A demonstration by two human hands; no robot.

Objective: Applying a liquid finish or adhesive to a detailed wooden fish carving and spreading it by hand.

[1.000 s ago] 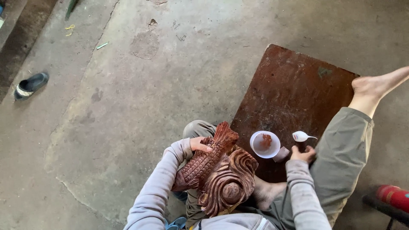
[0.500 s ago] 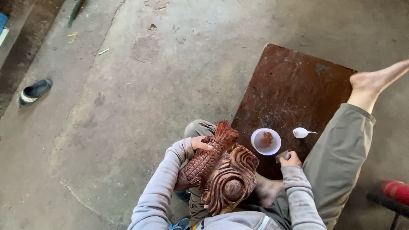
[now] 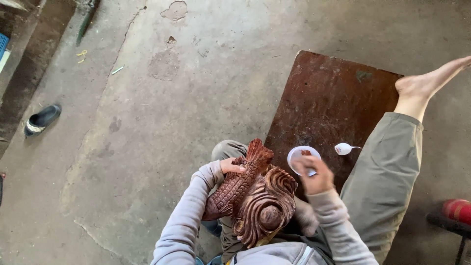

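On the concrete floor (image 3: 196, 98), head view only: seated, legs spread, reddish-brown carved wooden fish (image 3: 252, 196) in the lap, scaled body and tail pointing up-left, swirled carving at lower right.

Left hand (image 3: 231, 166) rests on the scaled body near the tail, fingers curled over the top edge, gripping to steady.

Right hand (image 3: 314, 177) hovers at the near rim of the small white bowl (image 3: 300, 156), fingers bunched together; blurred, so cannot tell whether anything is pinched between them.

Bowl sits on the rusty brown board (image 3: 333, 103), just beside the fish tail. Holds a small dab of reddish-brown stuff, mostly hidden by the hand. Bowl mostly empty otherwise.

White spoon (image 3: 343, 148) lies on the board just right of the bowl, apart from it, bowl end left, handle right.

Judgement for the pickup: keep left grip firm on the carving so nothing shifts, take a small amount, avoid tipping the light bowl.

Elsewhere: dark shoe (image 3: 41, 119) well off to the left, red object (image 3: 458, 210) at right edge, bare foot (image 3: 429, 81) past the board.
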